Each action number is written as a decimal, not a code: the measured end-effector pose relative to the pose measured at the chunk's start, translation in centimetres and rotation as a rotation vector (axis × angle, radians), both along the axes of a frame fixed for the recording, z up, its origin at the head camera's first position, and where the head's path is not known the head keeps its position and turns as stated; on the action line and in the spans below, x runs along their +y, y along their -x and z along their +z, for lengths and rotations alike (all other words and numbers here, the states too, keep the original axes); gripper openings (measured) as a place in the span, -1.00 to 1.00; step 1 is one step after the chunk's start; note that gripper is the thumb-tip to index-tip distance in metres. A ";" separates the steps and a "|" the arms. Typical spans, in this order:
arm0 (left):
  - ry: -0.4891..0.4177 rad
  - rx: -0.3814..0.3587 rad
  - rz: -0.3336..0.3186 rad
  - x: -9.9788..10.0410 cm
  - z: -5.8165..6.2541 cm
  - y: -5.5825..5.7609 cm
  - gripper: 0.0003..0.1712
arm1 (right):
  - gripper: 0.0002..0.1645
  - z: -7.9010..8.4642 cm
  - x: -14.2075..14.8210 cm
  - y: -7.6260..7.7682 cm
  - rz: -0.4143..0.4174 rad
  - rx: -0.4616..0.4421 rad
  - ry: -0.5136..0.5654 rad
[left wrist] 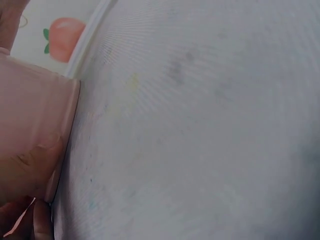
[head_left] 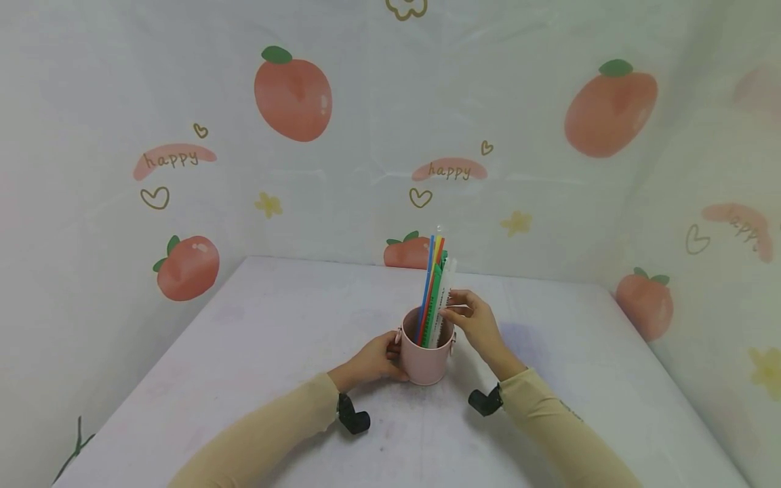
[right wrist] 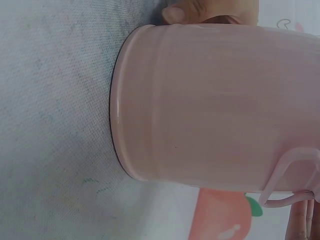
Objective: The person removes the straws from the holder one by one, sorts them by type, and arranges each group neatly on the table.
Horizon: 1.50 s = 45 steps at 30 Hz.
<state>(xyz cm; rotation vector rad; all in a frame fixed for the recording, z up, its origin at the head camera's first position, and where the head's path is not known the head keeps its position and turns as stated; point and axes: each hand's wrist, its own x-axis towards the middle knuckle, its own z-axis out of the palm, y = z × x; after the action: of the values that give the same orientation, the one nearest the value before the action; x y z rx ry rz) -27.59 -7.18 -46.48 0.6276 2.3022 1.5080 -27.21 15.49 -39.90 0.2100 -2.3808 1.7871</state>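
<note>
A pink metal bucket stands upright on the white table, with a small looped handle on its side. My left hand grips the bucket's left side low down, its thumb lying across the wall near the base. Inside the bucket lean a green ruler, a clear ruler and thin coloured sticks, one of them blue. Above the rim on the right, my right hand pinches the clear ruler between thumb and fingers. Only some right fingers show in the right wrist view.
The table has a pale cloth cover with faint stains. White curtains printed with peaches, hearts and "happy" rise at the back and both sides. A black wrist camera sits on the left wrist, another camera on the right.
</note>
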 end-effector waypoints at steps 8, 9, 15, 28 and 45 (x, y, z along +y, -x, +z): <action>0.060 0.044 0.008 0.0 0.1 0.0 -0.13 | -0.51 -0.1 -0.1 0.2 0.001 -0.009 0.009; 0.067 0.048 0.011 0.0 0.1 0.1 -0.13 | -0.51 -0.1 -0.1 0.2 0.000 -0.010 0.011; 0.078 0.015 0.037 0.2 0.0 0.1 -0.10 | -0.52 -0.1 -0.1 0.2 0.001 -0.025 0.012; 0.086 0.017 0.049 0.2 0.2 -0.1 -0.12 | -0.53 0.4 -0.3 -0.1 0.000 -0.013 0.016; 0.105 0.058 0.047 0.3 -0.1 -0.2 -0.14 | -0.61 0.3 0.2 0.1 0.002 0.023 0.040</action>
<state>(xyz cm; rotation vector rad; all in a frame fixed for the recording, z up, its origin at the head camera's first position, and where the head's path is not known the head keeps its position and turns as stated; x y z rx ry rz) -27.40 -6.87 -46.53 0.6008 2.4376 1.3958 -27.28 15.67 -39.60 0.2265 -2.3277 1.8208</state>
